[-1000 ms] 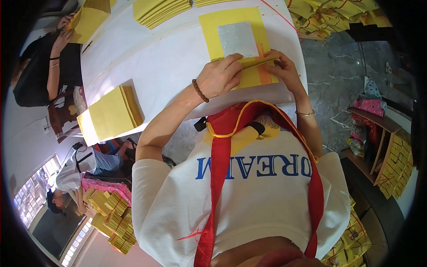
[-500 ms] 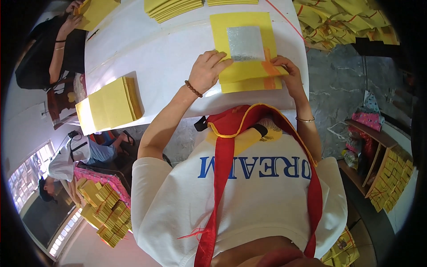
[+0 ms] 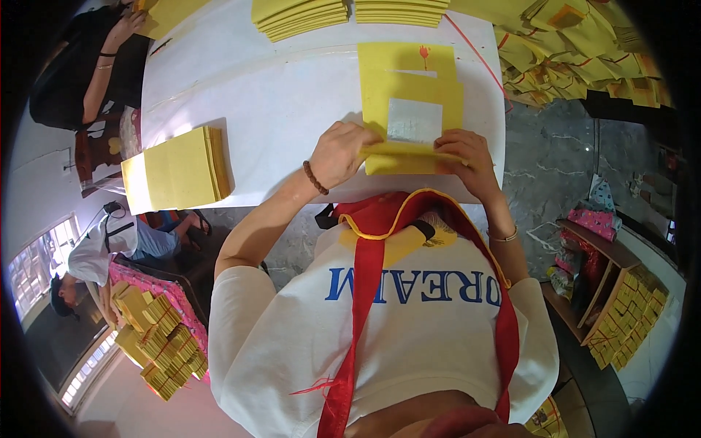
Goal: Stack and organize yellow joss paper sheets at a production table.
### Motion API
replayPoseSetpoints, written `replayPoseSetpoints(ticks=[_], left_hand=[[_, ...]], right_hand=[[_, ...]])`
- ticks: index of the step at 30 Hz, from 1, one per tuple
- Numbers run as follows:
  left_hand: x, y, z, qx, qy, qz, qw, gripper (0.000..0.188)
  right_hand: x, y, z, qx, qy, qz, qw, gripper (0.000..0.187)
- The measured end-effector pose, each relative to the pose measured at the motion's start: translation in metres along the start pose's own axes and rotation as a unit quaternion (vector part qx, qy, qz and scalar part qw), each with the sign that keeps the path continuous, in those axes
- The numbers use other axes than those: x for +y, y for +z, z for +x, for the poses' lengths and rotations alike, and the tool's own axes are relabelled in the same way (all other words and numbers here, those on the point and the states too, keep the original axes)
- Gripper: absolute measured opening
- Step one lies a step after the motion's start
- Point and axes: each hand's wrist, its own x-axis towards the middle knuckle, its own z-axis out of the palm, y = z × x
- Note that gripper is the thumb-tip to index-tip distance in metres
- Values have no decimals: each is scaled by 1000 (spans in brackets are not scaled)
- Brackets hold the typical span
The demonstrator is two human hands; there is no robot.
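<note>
A yellow paper sheet (image 3: pixel 376 109) with a silver foil square (image 3: pixel 415 120) lies near the front right of the table, over other yellow paper (image 3: pixel 387 55) that shows a small red mark at its far end. Its near part is lifted into a narrow fold running left to right. My left hand (image 3: pixel 343 150) is closed on the left end of that fold. At the right end, my right hand (image 3: pixel 471 160) grips the fold, fingers on top. The fold covers part of the foil square's near edge.
On the white table (image 3: pixel 248 95), a yellow paper stack (image 3: pixel 179 168) stands at the left and two paper piles (image 3: pixel 299 16) at the far edge. A red string (image 3: pixel 475 52) lies at the right. Two other people (image 3: pixel 80 80) (image 3: pixel 109 244) are at the left among yellow paper.
The sheet and both hands have come nearer to me. The foil-bearing sheet has slid off the paper beneath, showing its red mark. The near fold has risen and narrowed.
</note>
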Motion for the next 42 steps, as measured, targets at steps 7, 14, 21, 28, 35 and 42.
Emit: replayPoseSetpoints(ticks=[7, 14, 21, 28, 35, 42], left_hand=[[-13, 18, 30, 3, -279, -151, 948, 25], [-35, 30, 39, -20, -355, -165, 920, 33], [-43, 36, 41, 5, -380, -216, 899, 35], [-27, 19, 48, 23, -402, -249, 881, 32], [12, 15, 70, 82, -15, 116, 990, 38], [14, 53, 68, -53, -6, 108, 993, 49]], right_hand=[[-10, 16, 14, 112, 286, 364, 879, 29], [-2, 26, 18, 188, 271, 309, 892, 42], [4, 28, 25, 179, 322, 303, 879, 47], [8, 28, 25, 169, 337, 274, 885, 48], [4, 27, 27, 164, 340, 238, 895, 48], [6, 29, 25, 178, 324, 242, 897, 49]])
